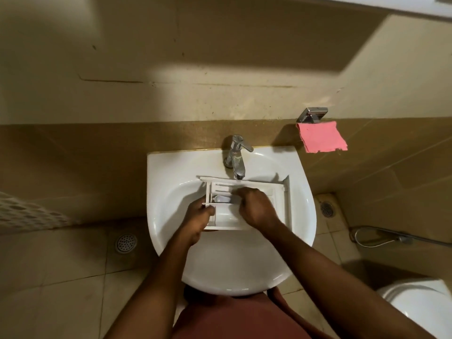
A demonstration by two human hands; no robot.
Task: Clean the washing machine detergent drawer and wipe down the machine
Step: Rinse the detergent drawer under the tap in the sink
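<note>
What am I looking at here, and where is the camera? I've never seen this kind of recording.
There is no robot: a camera worn on the person's head looks down at their two bare hands. They stand at a white sink, with the washing machine's detergent drawer in the basin below the tap. The left hand grips the drawer's left edge; the right hand is curled inside it, and whether it holds anything is hidden. A pink cloth hangs on the wall to the right.
</note>
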